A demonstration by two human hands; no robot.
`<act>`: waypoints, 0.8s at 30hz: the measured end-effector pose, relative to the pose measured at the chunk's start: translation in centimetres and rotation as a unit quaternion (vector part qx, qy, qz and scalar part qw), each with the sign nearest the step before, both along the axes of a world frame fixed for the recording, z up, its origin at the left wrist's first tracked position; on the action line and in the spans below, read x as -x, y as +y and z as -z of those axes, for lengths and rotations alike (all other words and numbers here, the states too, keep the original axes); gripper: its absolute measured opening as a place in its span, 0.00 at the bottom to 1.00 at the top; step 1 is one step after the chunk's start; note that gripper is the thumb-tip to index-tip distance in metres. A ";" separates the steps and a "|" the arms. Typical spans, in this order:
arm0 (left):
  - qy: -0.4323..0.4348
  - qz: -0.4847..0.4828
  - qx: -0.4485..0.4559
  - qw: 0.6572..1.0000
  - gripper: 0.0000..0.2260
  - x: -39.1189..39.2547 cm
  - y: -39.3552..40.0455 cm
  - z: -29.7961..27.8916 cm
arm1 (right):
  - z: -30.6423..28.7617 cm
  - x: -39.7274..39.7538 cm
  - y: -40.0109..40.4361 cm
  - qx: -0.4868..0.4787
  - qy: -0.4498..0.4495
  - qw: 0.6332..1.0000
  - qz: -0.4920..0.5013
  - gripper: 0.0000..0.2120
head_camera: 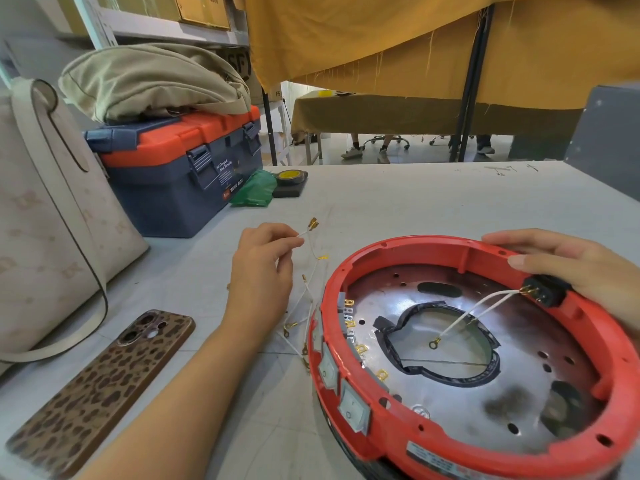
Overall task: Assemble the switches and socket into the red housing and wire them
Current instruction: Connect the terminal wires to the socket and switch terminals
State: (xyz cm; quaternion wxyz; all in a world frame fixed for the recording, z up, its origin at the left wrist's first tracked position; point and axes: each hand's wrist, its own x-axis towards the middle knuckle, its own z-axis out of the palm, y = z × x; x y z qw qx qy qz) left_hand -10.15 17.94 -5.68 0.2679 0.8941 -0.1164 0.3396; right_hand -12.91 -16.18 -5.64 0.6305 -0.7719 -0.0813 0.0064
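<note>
Red plastic fills the lower right of the head view: the red housing (446, 445) lies rim-up on the grey table (398, 202), a metal plate (450, 403) forming its floor; two rocker switches (341, 389) sit already seated in its wall at the lower centre, their brass tabs showing inside; the black socket (545, 289) is set in the rim at the right, and two white leads (474, 311) run from it to a ring terminal resting loose over the plate's central opening. The right hand (568, 268) lies over the far rim beside the socket, fingers fairly straight and close together, steadying the ring rather than curling round it. The left hand (261, 271), at mid-frame, pinches one white wire (304, 232) between thumb and fingertips, its spade terminals (312, 224) pointing up; the other loose wires (301, 317) trail in a tangle on the table just beside the housing.

At the left of the frame lie a phone (104, 386), a cream bag (52, 220) and a toolbox (180, 174).

Risks, as I judge them: the lifted wire may drag the tangle with it; a spade could be pushed onto the wrong switch tab, the tabs standing so close together; the housing may tip if the steadying hand lets go.
</note>
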 end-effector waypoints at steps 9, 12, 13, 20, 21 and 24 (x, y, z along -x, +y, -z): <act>0.040 0.045 -0.045 0.997 0.14 0.0 -0.3 0.3 | 0.2 -0.1 -0.1 -0.009 -0.005 1.000 -0.009 0.27; 0.038 0.064 -0.039 0.996 0.18 0.1 -0.4 0.2 | 0.1 0.0 0.0 -0.022 -0.003 1.000 -0.013 0.26; 0.037 0.069 -0.038 0.996 0.19 0.1 -0.5 0.1 | 0.1 0.0 0.0 -0.021 -0.002 1.000 -0.012 0.26; 0.024 0.086 -0.019 0.996 0.26 0.0 -0.2 0.0 | 0.0 0.0 0.0 -0.019 0.002 1.000 -0.013 0.26; 0.024 0.085 -0.013 0.996 0.28 0.0 -0.1 0.0 | 0.0 0.0 0.0 -0.019 0.003 1.000 -0.014 0.27; 0.016 0.084 0.006 0.996 0.29 0.0 0.2 -0.1 | 0.1 -0.1 -0.1 -0.019 0.003 1.000 -0.017 0.29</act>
